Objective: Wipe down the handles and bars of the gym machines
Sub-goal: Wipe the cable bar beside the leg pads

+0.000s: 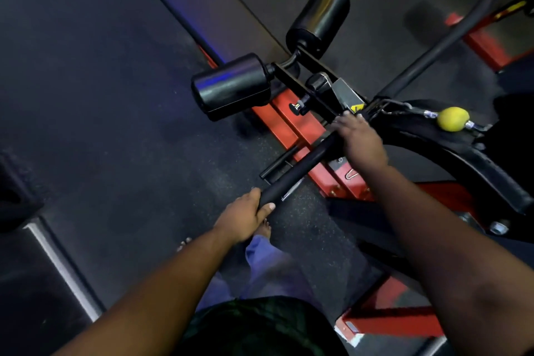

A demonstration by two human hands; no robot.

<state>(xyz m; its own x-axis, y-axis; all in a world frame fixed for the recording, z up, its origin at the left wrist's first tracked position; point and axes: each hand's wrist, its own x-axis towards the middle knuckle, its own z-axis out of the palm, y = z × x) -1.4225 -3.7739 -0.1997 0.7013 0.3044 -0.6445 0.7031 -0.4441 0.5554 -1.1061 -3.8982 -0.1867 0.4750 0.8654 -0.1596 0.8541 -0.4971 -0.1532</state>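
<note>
Head view: the left hand (245,217) grips the near end of the long black foam-sleeved pull bar (300,166); the right hand (359,139) wraps its middle, left of the yellow stopper ball (452,118). Rigid, probably heavy, grippy sleeve; no cloth visible.

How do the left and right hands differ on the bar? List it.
The left hand grips the near end of the black bar, thumb wrapped over it; the right hand holds it farther up, by the centre mount. The left shows its thumb side, the right its back. Both curl round the same bar.
</note>
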